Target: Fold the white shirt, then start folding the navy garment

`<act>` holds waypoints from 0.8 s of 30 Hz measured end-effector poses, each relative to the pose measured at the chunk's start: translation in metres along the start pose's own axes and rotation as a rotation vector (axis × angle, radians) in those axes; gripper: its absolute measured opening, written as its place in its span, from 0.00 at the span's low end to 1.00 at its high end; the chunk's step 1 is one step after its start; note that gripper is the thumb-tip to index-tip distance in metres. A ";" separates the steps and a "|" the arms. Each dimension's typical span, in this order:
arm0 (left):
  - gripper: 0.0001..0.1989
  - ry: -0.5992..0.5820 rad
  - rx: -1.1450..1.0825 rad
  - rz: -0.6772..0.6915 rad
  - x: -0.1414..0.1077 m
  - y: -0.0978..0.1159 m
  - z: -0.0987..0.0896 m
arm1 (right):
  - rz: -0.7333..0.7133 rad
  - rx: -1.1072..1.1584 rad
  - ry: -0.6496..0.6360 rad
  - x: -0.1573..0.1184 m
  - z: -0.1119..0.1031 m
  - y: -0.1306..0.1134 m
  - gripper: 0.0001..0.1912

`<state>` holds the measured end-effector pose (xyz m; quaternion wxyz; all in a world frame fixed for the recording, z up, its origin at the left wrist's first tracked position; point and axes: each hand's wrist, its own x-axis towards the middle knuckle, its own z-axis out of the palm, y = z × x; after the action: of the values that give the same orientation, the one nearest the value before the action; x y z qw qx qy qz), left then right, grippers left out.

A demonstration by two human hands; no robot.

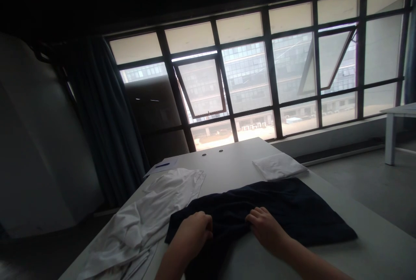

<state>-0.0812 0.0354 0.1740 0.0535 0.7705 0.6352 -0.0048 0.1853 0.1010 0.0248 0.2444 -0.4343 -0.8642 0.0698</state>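
A dark navy cloth (292, 210) lies spread across the white table (227, 167), with one part hanging toward the near edge. My left hand (195, 232) is closed on its left part, fingers curled into the fabric. Near the middle of the cloth, my right hand (263, 223) pinches its near edge between thumb and fingers. A crumpled white cloth (139, 223) lies to the left of the dark one. Beyond the dark cloth, toward the right edge of the table, is a folded white cloth (277, 166).
Paper with a dark blue pen (162, 165) rests at the table's far left. Two round holes are in the far tabletop. Dark curtains (100, 132) hang at left, large windows stand behind, and another white table (390, 132) is at right.
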 end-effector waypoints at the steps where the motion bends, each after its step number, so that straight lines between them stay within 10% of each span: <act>1: 0.05 0.004 0.010 -0.011 -0.001 0.002 -0.001 | -0.007 0.005 0.025 0.000 -0.001 0.000 0.11; 9: 0.30 0.019 -0.021 0.091 0.007 0.060 0.042 | -0.066 0.063 0.157 -0.002 0.004 -0.003 0.10; 15: 0.25 0.096 0.053 0.015 0.037 0.087 0.090 | -0.089 0.149 0.162 -0.004 0.005 0.006 0.09; 24: 0.25 0.150 0.127 -0.036 0.044 0.075 0.087 | -0.103 0.056 0.206 -0.003 0.006 0.007 0.08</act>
<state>0.0057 0.0570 0.0895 -0.0430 0.7590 0.6496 0.0116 0.1888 0.1041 0.0158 0.3472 -0.3871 -0.8534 0.0363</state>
